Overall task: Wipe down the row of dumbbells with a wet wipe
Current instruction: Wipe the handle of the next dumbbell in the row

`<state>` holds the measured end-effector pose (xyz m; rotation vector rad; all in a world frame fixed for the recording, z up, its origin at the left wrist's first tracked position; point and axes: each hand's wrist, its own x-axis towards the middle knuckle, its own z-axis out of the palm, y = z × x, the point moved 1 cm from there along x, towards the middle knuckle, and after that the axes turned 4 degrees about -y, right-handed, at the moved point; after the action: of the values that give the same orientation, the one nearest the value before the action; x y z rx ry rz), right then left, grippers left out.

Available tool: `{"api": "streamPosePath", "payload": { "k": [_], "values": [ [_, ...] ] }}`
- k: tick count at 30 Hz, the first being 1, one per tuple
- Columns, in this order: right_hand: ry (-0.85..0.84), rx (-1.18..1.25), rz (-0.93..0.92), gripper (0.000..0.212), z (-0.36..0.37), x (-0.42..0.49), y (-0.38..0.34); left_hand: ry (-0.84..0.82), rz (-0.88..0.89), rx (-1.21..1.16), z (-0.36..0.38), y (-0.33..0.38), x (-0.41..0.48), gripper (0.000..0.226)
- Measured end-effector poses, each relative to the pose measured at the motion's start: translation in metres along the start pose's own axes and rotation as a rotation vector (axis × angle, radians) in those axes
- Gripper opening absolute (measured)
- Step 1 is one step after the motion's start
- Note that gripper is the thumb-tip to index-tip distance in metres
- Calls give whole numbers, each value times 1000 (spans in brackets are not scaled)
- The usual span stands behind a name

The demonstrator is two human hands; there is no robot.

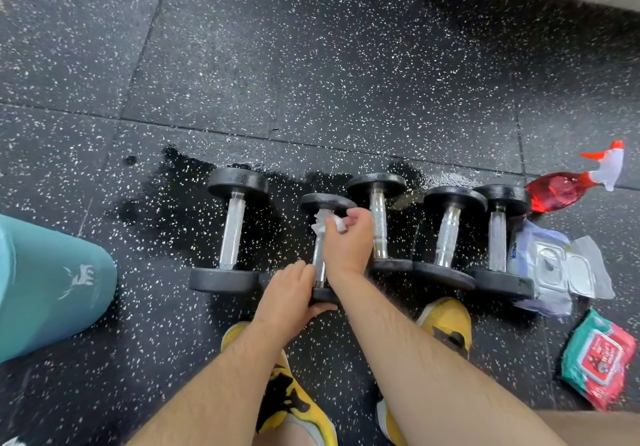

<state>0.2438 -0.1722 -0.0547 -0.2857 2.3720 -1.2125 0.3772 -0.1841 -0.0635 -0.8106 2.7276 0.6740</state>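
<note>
Several black dumbbells with chrome handles lie side by side on the speckled rubber floor. My left hand (291,295) grips the near head of the second dumbbell (327,203) from the left. My right hand (348,243) pinches a crumpled white wet wipe (323,222) against the far part of that dumbbell's handle. To its left lies the first dumbbell (232,230). On its right come the third dumbbell (378,217), then another dumbbell (448,234) and the rightmost dumbbell (498,237).
A red spray bottle (568,187) lies at the right end of the row. An open white wipes pack (557,269) and a green-red wipes pack (601,359) lie nearer. A teal bag (48,282) sits at left. My yellow shoes (446,324) stand below the dumbbells. The floor around them is wet.
</note>
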Motion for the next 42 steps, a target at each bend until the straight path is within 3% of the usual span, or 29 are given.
{"api": "streamPosePath", "payload": {
  "k": [6, 12, 14, 18, 23, 26, 30, 32, 35, 37, 40, 42],
  "values": [
    [24, -113, -97, 9, 16, 3, -1, -46, -29, -80, -3, -1, -2, 52],
    [-208, -519, -500, 15, 10, 2, 16, -23, -20, -95, 4, -6, 0, 50],
    [-187, -510, -445, 19, 8, 8, 14, -7, -10, -69, 5, -3, 0, 53],
    [-62, -239, -150, 22, 10, 1, 9, -3, -1, -101, 4, -1, 0, 46],
    [13, -114, -13, 16, 10, 0, 0, -21, -30, -144, 1, -4, -2, 47],
    [-12, -223, -158, 19, 10, 6, 3, -25, -27, -131, 0, -3, -2, 48],
    [-243, -499, -416, 21, 1, 3, 12, -23, -42, -112, 6, -7, -2, 51],
    [-276, -458, -397, 20, -2, 7, 13, -10, -48, -117, 8, -6, -2, 52],
    [-180, -292, -229, 22, 1, 7, 6, 28, -31, -106, 7, -2, -2, 54],
    [-177, -326, -255, 22, 4, 5, 5, 12, -40, -124, 7, -4, -3, 53],
    [-302, -440, -339, 23, 2, 9, 4, 14, -42, -121, 7, -7, -3, 53],
    [-262, -408, -303, 23, -1, 17, 2, 26, -31, -80, 8, -3, -1, 55]
  ]
}}
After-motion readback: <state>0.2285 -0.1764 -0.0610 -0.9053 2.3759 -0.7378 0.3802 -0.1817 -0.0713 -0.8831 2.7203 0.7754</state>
